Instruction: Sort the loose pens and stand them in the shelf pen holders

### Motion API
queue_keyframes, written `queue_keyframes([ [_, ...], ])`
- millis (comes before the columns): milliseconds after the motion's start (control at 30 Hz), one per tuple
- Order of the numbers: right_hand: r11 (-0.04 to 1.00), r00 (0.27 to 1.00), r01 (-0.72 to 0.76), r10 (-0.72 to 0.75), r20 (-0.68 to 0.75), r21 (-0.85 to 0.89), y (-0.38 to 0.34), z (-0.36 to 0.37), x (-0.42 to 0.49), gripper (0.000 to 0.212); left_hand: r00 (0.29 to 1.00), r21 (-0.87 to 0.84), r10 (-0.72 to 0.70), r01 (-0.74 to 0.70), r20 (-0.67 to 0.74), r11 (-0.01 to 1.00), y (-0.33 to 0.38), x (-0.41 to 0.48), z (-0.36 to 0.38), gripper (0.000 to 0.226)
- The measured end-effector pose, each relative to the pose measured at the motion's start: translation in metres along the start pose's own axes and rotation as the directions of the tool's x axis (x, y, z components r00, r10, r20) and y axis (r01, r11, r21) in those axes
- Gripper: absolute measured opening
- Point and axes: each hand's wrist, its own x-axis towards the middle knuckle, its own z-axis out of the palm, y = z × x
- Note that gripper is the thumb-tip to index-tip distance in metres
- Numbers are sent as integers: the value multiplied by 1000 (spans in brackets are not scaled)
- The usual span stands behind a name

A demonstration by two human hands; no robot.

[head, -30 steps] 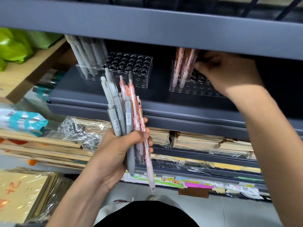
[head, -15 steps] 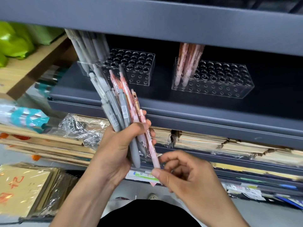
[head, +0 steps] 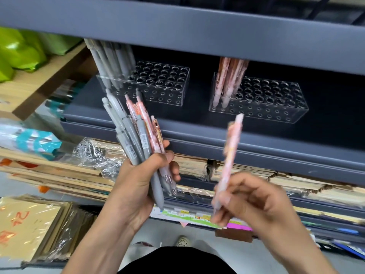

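Note:
My left hand grips a bundle of pens, several grey and several pink, fanned upward below the shelf. My right hand pinches a single pink pen that points up, blurred by motion, apart from the bundle. On the dark shelf stand two clear pen holders with rows of holes. The left holder has several grey pens at its left end. The right holder has several pink pens at its left end.
A grey upper shelf edge overhangs both holders and hides the pen tops. Below the shelf lie stacks of wrapped paper goods. A wooden shelf with green bags stands at the left. Plastic-wrapped sheets lie lower left.
My right hand left the right holder, came down to the bundle, and has drawn one pink pen out to the right. The left hand's bundle stayed in place.

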Motion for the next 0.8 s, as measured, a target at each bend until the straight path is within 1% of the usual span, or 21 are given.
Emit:
queue_keyframes([
  [67, 988, 980, 129, -140, -141, -86, -13, -9, 9, 14, 1000, -16, 3, -2, 18, 1000, 0, 0, -2, 37],
  [133, 954, 930, 225, -271, -249, -195, -29, -19, 24, 20, 999, -20, 0, 1, 32, 1000, -1, 0, -1, 38],
  [167, 936, 901, 246, -317, -297, -251, -36, -25, 33, 18, 999, -21, -3, 4, 40, 1000, -2, 0, -1, 37],
  [267, 874, 810, 252, -425, -404, -415, -51, -40, 64, 9, 998, -15, -17, 18, 63, 1000, -4, 0, 0, 35],
  [333, 829, 750, 271, -500, -432, -489, -54, -45, 80, 13, 997, -8, -27, 28, 69, 1000, -3, -1, 0, 37],
  [400, 777, 705, 268, -561, -433, -570, -54, -49, 94, 9, 997, -4, -29, 30, 68, 1000, -3, -2, 0, 38],
  [433, 752, 689, 244, -579, -437, -612, -53, -51, 100, 5, 997, -4, -26, 26, 66, 1000, -2, -2, -1, 39],
  [500, 705, 656, 168, -602, -455, -689, -54, -53, 111, 8, 998, -6, -15, 15, 62, 1000, -1, -3, -3, 39],
  [533, 681, 654, 140, -608, -449, -719, -56, -52, 116, 9, 998, -7, -10, 11, 60, 1000, -1, -3, -3, 40],
  [600, 629, 679, 60, -595, -431, -775, -60, -49, 123, 16, 998, -8, -6, 6, 58, 1000, 0, -4, -5, 42],
  [633, 595, 691, 4, -583, -429, -804, -61, -48, 127, 13, 998, -7, -6, 6, 57, 1000, 0, -4, -5, 43],
  [667, 550, 706, -52, -571, -420, -834, -62, -49, 129, 11, 998, -6, -6, 7, 57, 1000, 0, -5, -5, 43],
  [700, 485, 725, -97, -564, -396, -869, -63, -48, 131, 16, 998, -7, -6, 7, 54, 1000, 0, -4, -6, 43],
  [733, 423, 749, -129, -552, -368, -897, -63, -48, 133, 20, 999, -11, -4, 4, 49, 1000, 0, -4, -6, 42],
  [800, 330, 782, -174, -527, -334, -928, -66, -45, 136, 21, 999, -21, 0, 1, 34, 1000, -1, -4, -6, 41],
])
